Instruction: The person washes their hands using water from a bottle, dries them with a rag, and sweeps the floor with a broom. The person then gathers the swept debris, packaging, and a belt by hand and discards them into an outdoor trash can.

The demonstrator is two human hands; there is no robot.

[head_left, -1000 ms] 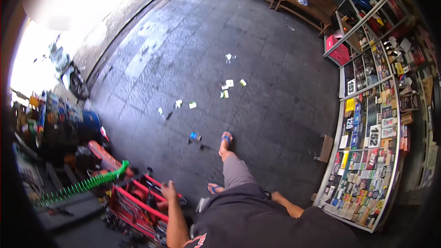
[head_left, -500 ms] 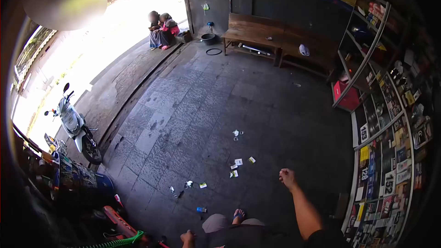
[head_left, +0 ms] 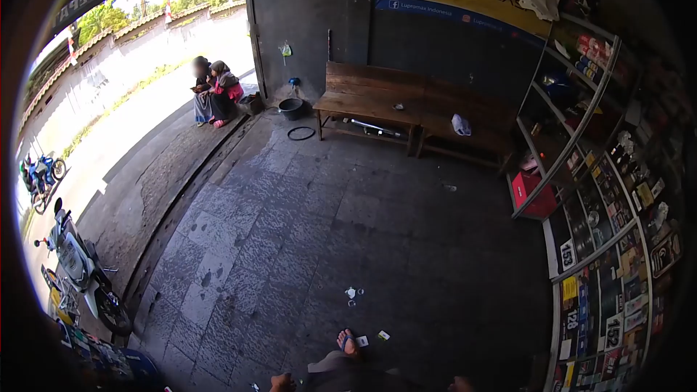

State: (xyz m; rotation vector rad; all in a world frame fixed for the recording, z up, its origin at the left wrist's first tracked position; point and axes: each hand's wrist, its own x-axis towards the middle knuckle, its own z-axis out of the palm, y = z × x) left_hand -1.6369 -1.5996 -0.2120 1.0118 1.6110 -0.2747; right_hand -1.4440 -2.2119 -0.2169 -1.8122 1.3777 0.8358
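Note:
At the bottom edge, my left hand (head_left: 282,382) shows only in part, its fingers curled in with no object seen in them. My right hand (head_left: 459,385) is cut off by the same edge, and its fingers are too dark to read. Both hang above the dark tiled floor (head_left: 290,254), touching nothing that I can see. Between them is my foot in a flip-flop (head_left: 348,343). Beside it lie a small white card (head_left: 362,341) and a white-and-yellow packet (head_left: 384,335). Farther ahead are some white scraps (head_left: 352,293).
A wooden bench (head_left: 370,101) lines the back wall. Shelving with boxed goods (head_left: 613,290) and a red box (head_left: 534,194) fill the right side. Two people (head_left: 218,94) sit at the doorway near a black basin (head_left: 292,108). A parked scooter (head_left: 83,268) stands left.
The view has tilted up and moved forward over the floor. My right arm has dropped from its outstretched position to the bottom edge. Several floor scraps have left the view.

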